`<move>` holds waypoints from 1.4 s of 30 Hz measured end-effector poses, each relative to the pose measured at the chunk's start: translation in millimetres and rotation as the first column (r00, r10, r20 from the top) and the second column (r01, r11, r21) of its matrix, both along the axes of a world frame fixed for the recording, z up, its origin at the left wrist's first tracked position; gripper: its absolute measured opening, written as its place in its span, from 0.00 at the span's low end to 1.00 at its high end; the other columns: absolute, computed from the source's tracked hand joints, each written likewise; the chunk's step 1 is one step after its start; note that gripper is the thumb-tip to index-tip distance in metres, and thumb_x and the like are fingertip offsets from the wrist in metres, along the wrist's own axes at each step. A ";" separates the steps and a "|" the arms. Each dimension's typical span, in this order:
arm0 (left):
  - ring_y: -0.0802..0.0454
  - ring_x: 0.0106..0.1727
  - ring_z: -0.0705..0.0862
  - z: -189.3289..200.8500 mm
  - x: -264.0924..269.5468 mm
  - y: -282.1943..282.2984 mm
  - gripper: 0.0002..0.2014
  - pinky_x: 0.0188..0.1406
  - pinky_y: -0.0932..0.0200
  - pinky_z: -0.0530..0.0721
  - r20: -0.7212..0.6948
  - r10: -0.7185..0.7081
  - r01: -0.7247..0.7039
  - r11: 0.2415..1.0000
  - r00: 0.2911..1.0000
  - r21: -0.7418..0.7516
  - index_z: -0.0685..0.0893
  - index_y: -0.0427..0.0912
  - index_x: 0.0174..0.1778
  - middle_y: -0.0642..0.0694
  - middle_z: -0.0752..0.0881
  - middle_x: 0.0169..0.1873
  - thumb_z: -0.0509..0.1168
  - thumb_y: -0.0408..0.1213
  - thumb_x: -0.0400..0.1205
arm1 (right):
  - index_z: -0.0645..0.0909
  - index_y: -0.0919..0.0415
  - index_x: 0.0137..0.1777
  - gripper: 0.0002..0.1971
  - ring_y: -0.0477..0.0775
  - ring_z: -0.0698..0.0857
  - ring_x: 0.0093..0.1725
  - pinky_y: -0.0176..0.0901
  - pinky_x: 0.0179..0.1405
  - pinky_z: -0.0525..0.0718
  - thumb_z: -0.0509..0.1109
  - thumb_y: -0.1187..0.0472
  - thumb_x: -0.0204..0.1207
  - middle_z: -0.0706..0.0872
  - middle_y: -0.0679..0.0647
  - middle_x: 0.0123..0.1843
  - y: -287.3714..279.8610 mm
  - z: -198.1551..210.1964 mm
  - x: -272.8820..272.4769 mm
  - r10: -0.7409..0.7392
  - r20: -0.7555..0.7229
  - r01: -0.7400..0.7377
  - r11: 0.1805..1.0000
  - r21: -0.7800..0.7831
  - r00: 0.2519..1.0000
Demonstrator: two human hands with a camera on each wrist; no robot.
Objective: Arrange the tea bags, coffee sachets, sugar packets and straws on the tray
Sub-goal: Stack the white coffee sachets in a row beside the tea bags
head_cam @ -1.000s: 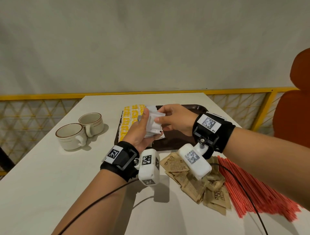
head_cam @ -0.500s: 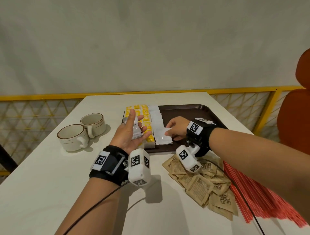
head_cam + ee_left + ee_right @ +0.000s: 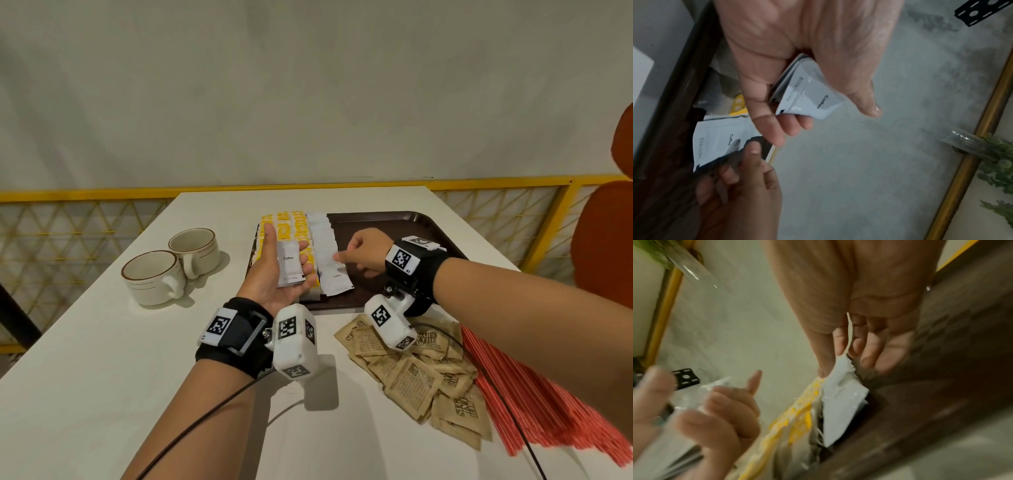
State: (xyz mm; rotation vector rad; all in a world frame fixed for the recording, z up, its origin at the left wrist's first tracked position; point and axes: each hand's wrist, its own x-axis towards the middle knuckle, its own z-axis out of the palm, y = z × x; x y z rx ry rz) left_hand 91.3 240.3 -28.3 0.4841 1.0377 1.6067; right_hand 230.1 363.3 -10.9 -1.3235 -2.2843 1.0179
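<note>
Left hand [image 3: 274,274], fingers curled round a stack of coffee sachets [image 3: 290,263], above the tray [image 3: 394,226] near edge; right hand [image 3: 363,253] pinching one sachet [image 3: 334,277] lying on the tray beside the tea bags [image 3: 287,226]

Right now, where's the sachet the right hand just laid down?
Head view: the coffee sachet lies at the tray's near-left edge, closing the white row beside the yellow tea bags, with the right hand's fingertips pinching its far end.

Yellow tea bags [image 3: 286,228], white coffee sachets [image 3: 325,240], dark-brown tray [image 3: 394,226]
</note>
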 end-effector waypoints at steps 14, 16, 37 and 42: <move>0.47 0.35 0.89 6.1 12.5 -6.6 0.36 0.29 0.59 0.87 -0.098 -0.118 0.117 0.993 0.988 -0.009 0.81 0.39 0.59 0.39 0.89 0.36 0.46 0.68 0.80 | 0.84 0.60 0.57 0.15 0.34 0.76 0.35 0.19 0.34 0.73 0.78 0.61 0.71 0.82 0.48 0.50 -45.2 33.4 -16.6 0.405 -0.007 -0.387 0.879 0.277 0.914; 0.46 0.39 0.91 6.5 14.4 -7.7 0.35 0.32 0.58 0.88 -0.125 -0.121 0.123 0.992 0.985 0.009 0.81 0.39 0.59 0.38 0.90 0.41 0.46 0.67 0.80 | 0.82 0.59 0.58 0.16 0.34 0.76 0.36 0.18 0.32 0.73 0.79 0.61 0.71 0.80 0.46 0.51 -44.3 35.7 -15.0 0.393 -0.017 -0.376 0.891 0.256 0.920; 0.44 0.44 0.90 -3.2 10.7 -3.2 0.31 0.37 0.55 0.89 -0.126 -0.021 0.033 0.995 0.992 0.091 0.78 0.42 0.70 0.38 0.89 0.48 0.52 0.62 0.82 | 0.79 0.59 0.40 0.09 0.52 0.83 0.42 0.52 0.50 0.88 0.76 0.70 0.72 0.83 0.56 0.40 -28.8 49.6 2.1 0.331 -0.316 -0.329 0.942 0.061 0.889; 0.47 0.41 0.90 -5.2 6.8 -2.3 0.30 0.36 0.57 0.88 -0.167 -0.058 0.071 0.995 0.984 0.071 0.80 0.44 0.66 0.41 0.89 0.48 0.50 0.63 0.81 | 0.77 0.63 0.44 0.09 0.54 0.87 0.39 0.51 0.48 0.90 0.73 0.74 0.73 0.84 0.61 0.43 -21.4 48.8 6.3 0.303 -0.422 -0.379 0.919 -0.106 0.854</move>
